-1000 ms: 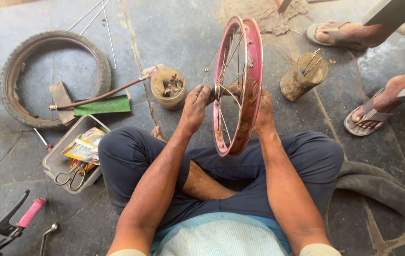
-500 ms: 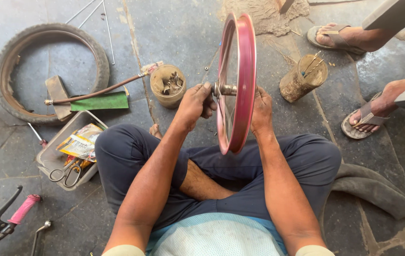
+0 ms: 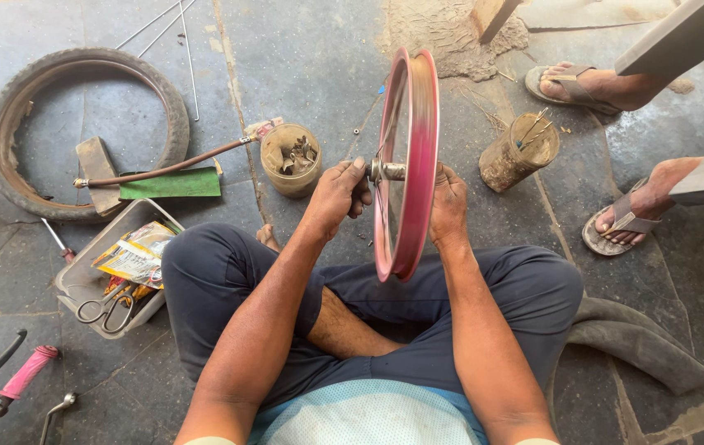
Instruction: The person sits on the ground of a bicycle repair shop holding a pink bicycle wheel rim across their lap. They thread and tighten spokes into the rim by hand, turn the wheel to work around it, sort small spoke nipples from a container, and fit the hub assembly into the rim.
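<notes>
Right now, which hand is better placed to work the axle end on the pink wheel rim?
Left. The left hand already has its fingertips at the exposed axle end, while the right hand sits behind the pink wheel rim, steadying it.

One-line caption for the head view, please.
Seated cross-legged, a person holds a pink wheel rim upright by its axle, left hand and right hand on either side.

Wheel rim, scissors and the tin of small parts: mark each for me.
Wheel rim point(image 3: 420, 165), head view, on its pink outer band.
Scissors point(image 3: 105, 308), head view, on the handles, in the tray.
Tin point(image 3: 279, 183), head view, on its side wall.
</notes>
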Motion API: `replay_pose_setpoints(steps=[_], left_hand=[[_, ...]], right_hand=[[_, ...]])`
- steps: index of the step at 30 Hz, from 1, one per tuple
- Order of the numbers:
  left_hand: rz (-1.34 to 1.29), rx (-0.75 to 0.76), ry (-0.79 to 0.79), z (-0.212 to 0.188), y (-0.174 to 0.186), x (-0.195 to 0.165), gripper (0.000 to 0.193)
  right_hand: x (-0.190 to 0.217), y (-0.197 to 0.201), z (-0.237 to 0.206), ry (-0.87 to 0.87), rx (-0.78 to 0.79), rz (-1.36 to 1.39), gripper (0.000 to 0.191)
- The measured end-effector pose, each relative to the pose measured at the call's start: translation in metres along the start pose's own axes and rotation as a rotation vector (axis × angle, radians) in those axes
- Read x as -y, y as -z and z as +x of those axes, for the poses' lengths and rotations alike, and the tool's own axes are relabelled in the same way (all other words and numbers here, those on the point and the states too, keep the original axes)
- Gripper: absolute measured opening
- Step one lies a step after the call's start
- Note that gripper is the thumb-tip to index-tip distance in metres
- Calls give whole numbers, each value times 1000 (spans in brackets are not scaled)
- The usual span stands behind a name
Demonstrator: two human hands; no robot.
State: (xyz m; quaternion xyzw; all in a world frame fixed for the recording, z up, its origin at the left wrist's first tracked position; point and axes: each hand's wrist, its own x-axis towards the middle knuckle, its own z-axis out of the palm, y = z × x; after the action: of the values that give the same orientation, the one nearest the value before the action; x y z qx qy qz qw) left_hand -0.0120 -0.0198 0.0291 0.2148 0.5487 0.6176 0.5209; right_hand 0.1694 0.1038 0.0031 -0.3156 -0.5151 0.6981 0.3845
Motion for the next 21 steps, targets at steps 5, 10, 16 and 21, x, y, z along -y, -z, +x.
replay_pose_setpoints(steps=[5, 10, 16, 21], left_hand=[[103, -11, -164, 6, 3, 12, 40], [-7, 20, -83, 14, 3, 19, 40], [114, -43, -84, 13, -3, 12, 42], [136, -53, -99, 15, -3, 8, 43]], right_hand=[[0, 7, 7, 41, 14, -260, 33], [11, -3, 1, 71, 53, -243, 39], [29, -23, -9, 105, 88, -269, 46], [34, -29, -9, 112, 80, -280, 52]])
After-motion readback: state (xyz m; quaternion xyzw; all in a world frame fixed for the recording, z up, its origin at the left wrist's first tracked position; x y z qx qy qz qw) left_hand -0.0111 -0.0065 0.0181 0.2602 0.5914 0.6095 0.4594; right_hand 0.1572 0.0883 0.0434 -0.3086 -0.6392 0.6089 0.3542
